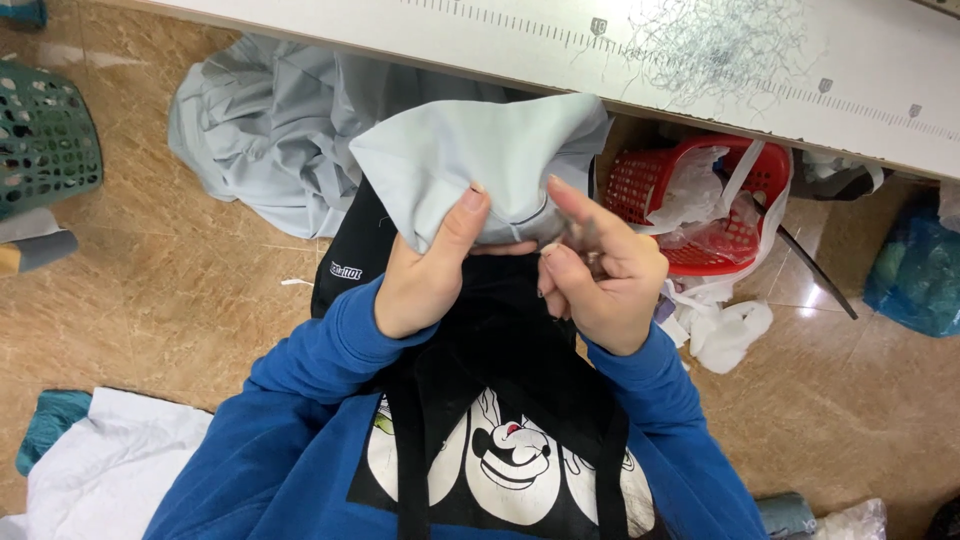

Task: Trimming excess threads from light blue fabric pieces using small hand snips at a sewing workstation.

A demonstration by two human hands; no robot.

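My left hand [432, 270] pinches a pale grey-blue piece of fabric [470, 160], thumb on top, and holds it up in front of my chest. My right hand [598, 272] is beside it at the cloth's lower edge, index finger stretched out and the other fingers curled around something small and dark that I cannot make out. Both arms are in blue sleeves, and a black apron hangs under the cloth.
A white table edge [560, 45] with a ruler scale and a tangle of thread clippings [720, 45] runs across the top. Below lie a heap of grey-blue garments [260, 130], a red basket [640, 180] with plastic bags, a green basket [40, 140] and white cloth [110, 470].
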